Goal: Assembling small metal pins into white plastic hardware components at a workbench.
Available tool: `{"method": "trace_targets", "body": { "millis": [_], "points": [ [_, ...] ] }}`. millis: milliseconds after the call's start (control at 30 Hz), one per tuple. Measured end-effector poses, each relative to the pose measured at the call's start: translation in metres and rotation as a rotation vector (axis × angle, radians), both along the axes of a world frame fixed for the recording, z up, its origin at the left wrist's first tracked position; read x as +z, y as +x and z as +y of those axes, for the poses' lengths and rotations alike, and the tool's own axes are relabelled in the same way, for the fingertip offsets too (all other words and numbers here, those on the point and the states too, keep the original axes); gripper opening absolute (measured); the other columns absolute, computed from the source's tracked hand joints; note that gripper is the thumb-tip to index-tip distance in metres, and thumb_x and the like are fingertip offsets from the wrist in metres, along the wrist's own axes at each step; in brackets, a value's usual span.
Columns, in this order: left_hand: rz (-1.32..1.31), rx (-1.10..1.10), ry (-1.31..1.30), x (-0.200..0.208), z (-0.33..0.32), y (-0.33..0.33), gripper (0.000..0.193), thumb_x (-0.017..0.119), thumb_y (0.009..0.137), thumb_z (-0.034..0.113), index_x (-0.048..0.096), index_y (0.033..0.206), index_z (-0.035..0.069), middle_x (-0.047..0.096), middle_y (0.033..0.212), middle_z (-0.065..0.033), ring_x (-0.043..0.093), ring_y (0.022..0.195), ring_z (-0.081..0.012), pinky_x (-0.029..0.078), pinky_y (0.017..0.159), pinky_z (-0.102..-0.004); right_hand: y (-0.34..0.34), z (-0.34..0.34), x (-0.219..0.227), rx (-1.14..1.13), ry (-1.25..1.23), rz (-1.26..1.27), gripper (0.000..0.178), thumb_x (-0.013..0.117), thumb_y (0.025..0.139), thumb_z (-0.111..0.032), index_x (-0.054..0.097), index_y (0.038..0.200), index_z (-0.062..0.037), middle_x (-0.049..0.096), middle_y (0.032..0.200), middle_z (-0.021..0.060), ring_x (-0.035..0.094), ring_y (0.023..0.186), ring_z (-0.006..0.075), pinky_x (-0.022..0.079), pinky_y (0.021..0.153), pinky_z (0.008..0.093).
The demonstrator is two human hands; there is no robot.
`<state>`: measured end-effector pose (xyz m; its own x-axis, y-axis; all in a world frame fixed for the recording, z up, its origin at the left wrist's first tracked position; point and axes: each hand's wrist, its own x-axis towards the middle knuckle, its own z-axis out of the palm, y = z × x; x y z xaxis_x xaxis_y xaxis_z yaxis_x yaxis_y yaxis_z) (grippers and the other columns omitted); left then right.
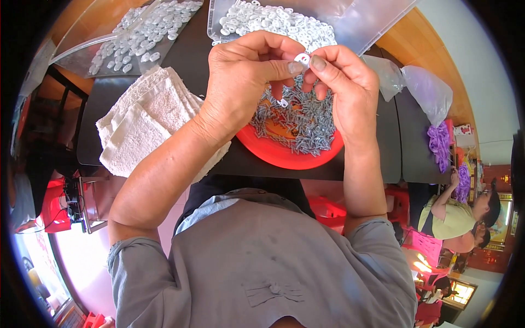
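Note:
Above a red basin (284, 159), my left hand (240, 76) and my right hand (348, 79) meet at the fingertips. Between them is a small white oval plastic piece (301, 58) with a hole in it, pinched by thumb and fingers from both sides. Many small grey screw-like parts (314, 134) fill the basin under my hands. Among them lies another small white piece (282, 103), partly hidden by my left fingers. Just beyond my hands, a clear plastic bin (372, 27) holds a heap of white oval pieces (279, 23).
A folded beige towel (145, 109) lies on the dark table (383, 147) beside my left forearm. A clear bag of whitish oval pieces (142, 35) is at the far left. Clear plastic bags (429, 90) and purple strips (439, 146) are at the right, near a person in yellow-green (454, 216).

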<state>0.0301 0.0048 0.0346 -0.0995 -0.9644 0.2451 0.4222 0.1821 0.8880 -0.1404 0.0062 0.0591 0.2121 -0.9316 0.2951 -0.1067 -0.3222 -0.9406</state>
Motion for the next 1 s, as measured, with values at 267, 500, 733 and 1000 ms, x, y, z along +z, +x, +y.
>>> {"method": "trace_targets", "body": {
  "millis": [267, 500, 733, 1000],
  "points": [
    [-0.024, 0.01, -0.005, -0.0019, 0.0002, -0.0016, 0.01, 0.07, 0.081, -0.002, 0.069, 0.091, -0.003, 0.067, 0.076, -0.0059, 0.059, 0.06, -0.0093, 0.046, 0.05, -0.0219, -0.0007, -0.0011, -0.0041, -0.013, -0.028, -0.001, 0.014, 0.062, 0.093, -0.014, 0.064, 0.094, 0.0002, 0.063, 0.076, 0.0029, 0.058, 0.066, 0.0083, 0.04, 0.055, 0.0192],
    [-0.024, 0.006, -0.005, -0.0033, -0.0012, -0.0013, 0.013, 0.065, 0.086, -0.002, 0.068, 0.099, -0.003, 0.066, 0.08, -0.008, 0.057, 0.057, -0.0115, 0.047, 0.049, -0.0226, -0.0002, -0.0006, -0.0028, 0.003, -0.027, -0.004, 0.016, 0.061, 0.094, -0.015, 0.064, 0.095, 0.0001, 0.062, 0.075, 0.0024, 0.057, 0.065, 0.0086, 0.039, 0.056, 0.0197],
    [-0.051, 0.032, -0.013, -0.0027, -0.0007, -0.002, 0.014, 0.064, 0.087, -0.002, 0.069, 0.099, -0.003, 0.067, 0.081, -0.0081, 0.056, 0.057, -0.0114, 0.046, 0.049, -0.0224, -0.0009, -0.0005, -0.0016, -0.004, -0.015, 0.002, 0.015, 0.06, 0.094, -0.014, 0.063, 0.095, 0.0003, 0.062, 0.076, 0.0024, 0.058, 0.066, 0.0086, 0.039, 0.056, 0.0194],
    [0.013, 0.045, -0.002, -0.0036, 0.0009, -0.0003, 0.01, 0.065, 0.085, 0.0, 0.07, 0.094, -0.003, 0.065, 0.075, -0.0048, 0.053, 0.055, -0.0086, 0.043, 0.051, -0.0216, 0.0025, 0.0004, -0.0032, 0.026, -0.002, 0.013, 0.013, 0.062, 0.093, -0.013, 0.063, 0.095, -0.0002, 0.062, 0.076, 0.0023, 0.058, 0.066, 0.0087, 0.039, 0.055, 0.0191]
  ]
}}
